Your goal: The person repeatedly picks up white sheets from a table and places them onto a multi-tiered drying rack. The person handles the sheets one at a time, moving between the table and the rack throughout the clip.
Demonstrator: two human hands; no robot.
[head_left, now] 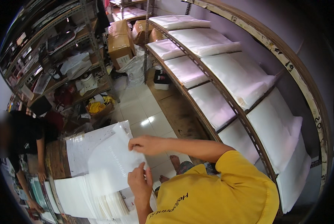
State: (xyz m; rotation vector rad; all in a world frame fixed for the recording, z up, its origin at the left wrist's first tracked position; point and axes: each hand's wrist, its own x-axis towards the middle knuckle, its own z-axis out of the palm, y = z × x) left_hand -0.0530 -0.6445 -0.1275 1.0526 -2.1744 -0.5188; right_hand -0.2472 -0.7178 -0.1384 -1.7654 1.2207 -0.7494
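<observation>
A translucent white sheet (109, 156) with pale lettering hangs tilted over the table in front of me. My right hand (146, 145), the upper one in the head view, pinches the sheet's edge near its corner. Below it, my left hand (140, 183) has bent fingers at the same edge, closed on the sheet as far as I can see. Beneath the sheet lies a fanned stack of white sheets (73, 194), partly covered by it.
On my right, a long rack (226, 99) carries piles of white sheets (234, 74). Across the table (56, 158), a person in black (28, 134) handles greenish sheets. Cluttered metal shelves (73, 56), cardboard boxes (121, 43) and a white sack (135, 69) stand farther back.
</observation>
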